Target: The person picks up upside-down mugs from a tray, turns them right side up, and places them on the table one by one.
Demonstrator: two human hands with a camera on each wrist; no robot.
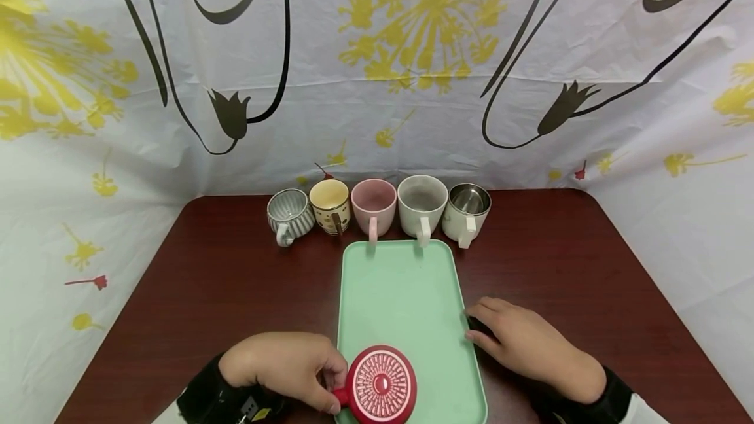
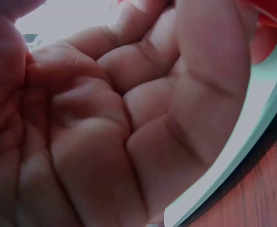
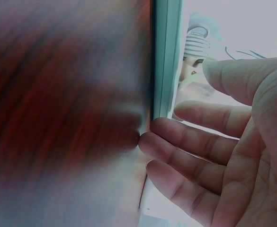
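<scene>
A red mug (image 1: 381,385) with a white patterned bottom stands upside down on the near end of a mint green tray (image 1: 400,286). My left hand (image 1: 288,365) pinches its red handle (image 1: 340,398) at the tray's near left corner; in the left wrist view the curled fingers (image 2: 129,123) fill the picture beside the tray rim (image 2: 252,132). My right hand (image 1: 524,345) lies flat on the table, its straight fingertips (image 3: 166,142) touching the tray's right edge (image 3: 164,56).
Several mugs stand in a row behind the tray: grey ribbed (image 1: 290,216), dotted yellow (image 1: 330,205), pink (image 1: 374,205), off-white (image 1: 421,205) and steel-lined white (image 1: 466,212). The dark wooden table (image 1: 235,280) is fenced by a flowered cloth (image 1: 377,64).
</scene>
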